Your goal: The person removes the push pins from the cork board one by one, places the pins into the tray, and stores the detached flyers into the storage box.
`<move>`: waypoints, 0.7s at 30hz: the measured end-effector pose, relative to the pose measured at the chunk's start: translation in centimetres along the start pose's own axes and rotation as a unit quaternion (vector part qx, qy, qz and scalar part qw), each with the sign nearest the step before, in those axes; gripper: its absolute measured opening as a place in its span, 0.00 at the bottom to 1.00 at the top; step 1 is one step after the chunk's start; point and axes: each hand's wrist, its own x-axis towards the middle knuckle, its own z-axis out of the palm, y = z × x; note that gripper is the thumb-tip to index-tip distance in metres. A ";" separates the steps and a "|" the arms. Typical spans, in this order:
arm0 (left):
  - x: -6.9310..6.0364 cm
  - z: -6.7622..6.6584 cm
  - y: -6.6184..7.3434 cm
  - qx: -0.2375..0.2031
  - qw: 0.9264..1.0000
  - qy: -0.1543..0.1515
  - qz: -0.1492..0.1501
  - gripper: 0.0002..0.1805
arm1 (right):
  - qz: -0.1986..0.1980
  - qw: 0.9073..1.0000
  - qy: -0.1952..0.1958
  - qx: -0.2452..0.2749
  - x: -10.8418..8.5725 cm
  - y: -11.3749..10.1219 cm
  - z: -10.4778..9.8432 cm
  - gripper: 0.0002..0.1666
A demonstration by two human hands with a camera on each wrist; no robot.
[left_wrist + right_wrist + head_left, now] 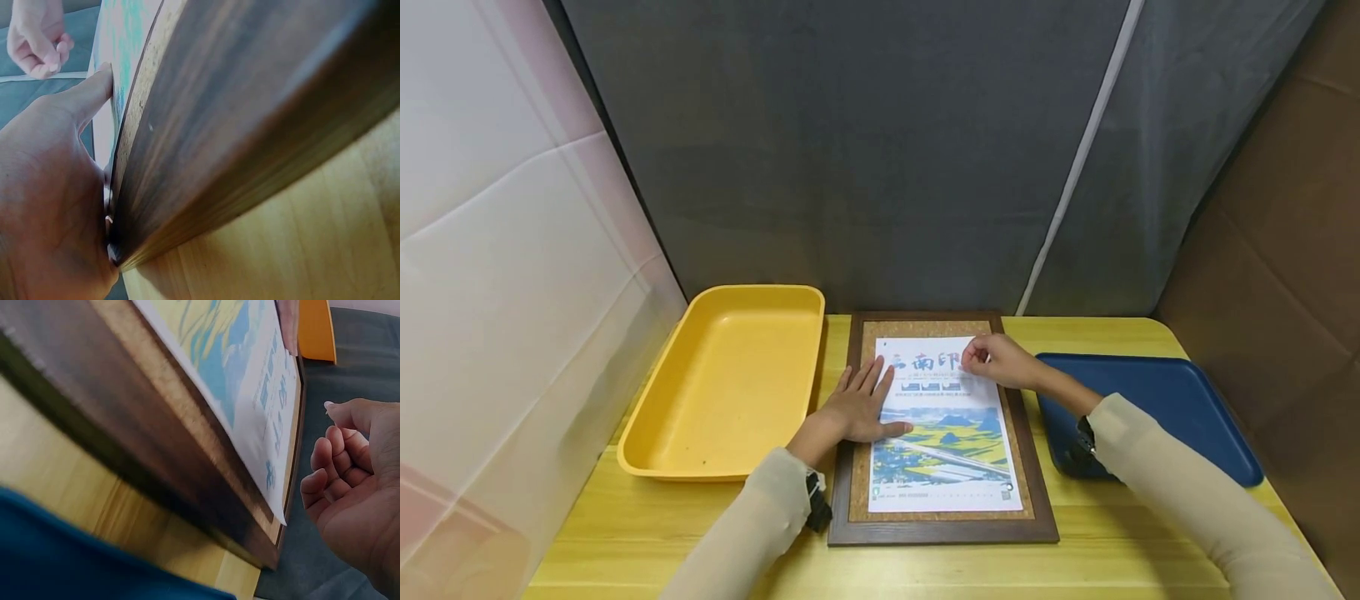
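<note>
A printed poster lies on a cork board with a dark wooden frame. My left hand rests on the poster's left side, fingers spread. In the left wrist view this hand has its thumb on the sheet. Over the poster's upper right corner, my right hand has thumb and forefinger together. The right wrist view shows this hand just off the sheet, a tiny pin-like tip at its fingertips; the rest of that piece is hidden. Small dark dots mark the poster's upper left and lower right corners.
A yellow tray stands left of the board and a dark blue tray to its right, partly under my right forearm. The wooden table ends at a grey curtain behind. A pale sheet hangs left, a brown one right.
</note>
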 end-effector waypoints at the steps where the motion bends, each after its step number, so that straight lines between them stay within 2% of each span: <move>1: 0.0 0.1 0.0 -0.002 1.000 0.001 0.002 0.59 | 0.001 1.000 -0.001 -0.001 -0.2 0.1 -0.1 0.04; 6: 0.2 0.3 -0.2 -0.017 1.000 0.003 0.008 0.60 | 0.017 1.000 -0.006 0.001 -1.4 0.5 -0.7 0.03; 13: -0.1 0.1 0.0 -0.004 1.000 0.005 0.005 0.59 | 0.019 1.000 0.005 -0.004 -3.0 1.2 -1.8 0.03; 21: -0.4 0.0 0.1 -0.010 1.000 0.008 0.004 0.60 | 0.024 0.999 0.016 -0.015 -4.7 2.4 -3.2 0.03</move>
